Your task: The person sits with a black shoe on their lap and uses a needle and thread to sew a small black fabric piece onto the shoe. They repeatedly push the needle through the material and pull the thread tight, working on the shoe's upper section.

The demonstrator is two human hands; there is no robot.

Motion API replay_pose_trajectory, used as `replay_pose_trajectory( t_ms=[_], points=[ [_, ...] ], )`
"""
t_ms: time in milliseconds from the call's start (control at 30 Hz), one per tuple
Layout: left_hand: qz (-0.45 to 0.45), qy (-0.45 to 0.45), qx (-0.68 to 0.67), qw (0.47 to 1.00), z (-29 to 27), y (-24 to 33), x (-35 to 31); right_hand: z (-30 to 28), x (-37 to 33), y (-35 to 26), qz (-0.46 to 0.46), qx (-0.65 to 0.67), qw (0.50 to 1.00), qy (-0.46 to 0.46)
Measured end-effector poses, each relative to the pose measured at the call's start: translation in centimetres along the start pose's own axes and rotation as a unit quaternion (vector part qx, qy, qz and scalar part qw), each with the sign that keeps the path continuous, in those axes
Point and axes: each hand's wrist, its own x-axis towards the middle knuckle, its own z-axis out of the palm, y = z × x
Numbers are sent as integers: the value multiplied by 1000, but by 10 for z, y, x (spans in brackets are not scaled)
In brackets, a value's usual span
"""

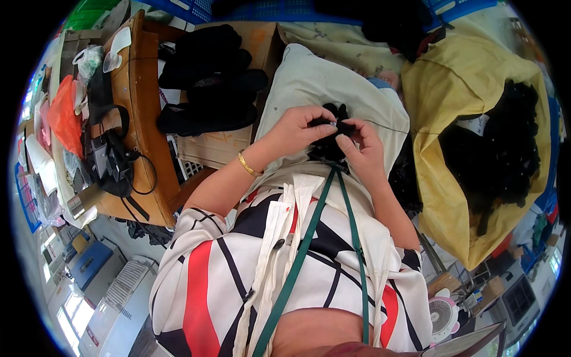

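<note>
Over my lap, my left hand (300,128) is closed in a pinch on a small black fabric piece (340,112). Opposite it, my right hand (364,149) grips the same piece between thumb and fingers. A tiny pale spot shows where the fingertips meet; I cannot make out what it is. More black fabric (324,150) lies directly under my hands on the cream cloth (309,77) covering my lap. Its exact form is hidden by the fingers.
On the left, a stack of black fabric items (208,89) rests on a cardboard box (262,44), beside a wooden table (134,89) with a red-orange plastic bag (64,116). At right stands an open yellow sack (428,113) full of black pieces (493,154). Blue crates (273,12) line the far side.
</note>
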Motion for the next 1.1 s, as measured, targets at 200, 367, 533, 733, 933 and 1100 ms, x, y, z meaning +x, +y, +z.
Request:
replay_pose_trajectory(
  t_ms=[200,367,533,733,933,1100],
  points=[
    [-53,-42,-86,994,10,-6,-6,-21,14,15,140,376,916,-9],
    [-106,-8,-51,993,2,-6,-7,-7,3,8,123,163,978,52],
    [-7,-20,-51,998,9,-7,-6,6,-1,3,92,87,992,3],
    [-144,-81,-96,982,6,-3,-6,2,3,7,114,133,984,4],
    [-155,-74,-200,965,2,-6,-8,8,-19,8,16,84,996,32],
    [-125,-67,-300,943,11,-12,-9,23,-21,4,69,362,926,78]
  ],
)
